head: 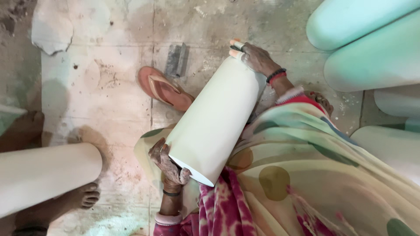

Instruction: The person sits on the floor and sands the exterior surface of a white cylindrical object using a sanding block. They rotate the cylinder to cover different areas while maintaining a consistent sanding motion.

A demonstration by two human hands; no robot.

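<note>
In the middle of the frame, a smooth, pale cream cylinder (pixel 216 120) lies tilted across the lap. The left hand (pixel 168 164) grips its lower flat end; the right hand (pixel 256 57) grasps its upper end. An orange sandal (pixel 164 88) lies beside it.

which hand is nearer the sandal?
Left. The left hand grips the near end of the white cylinder, just below the sandal. The right hand holds the far end, farther right.
</note>
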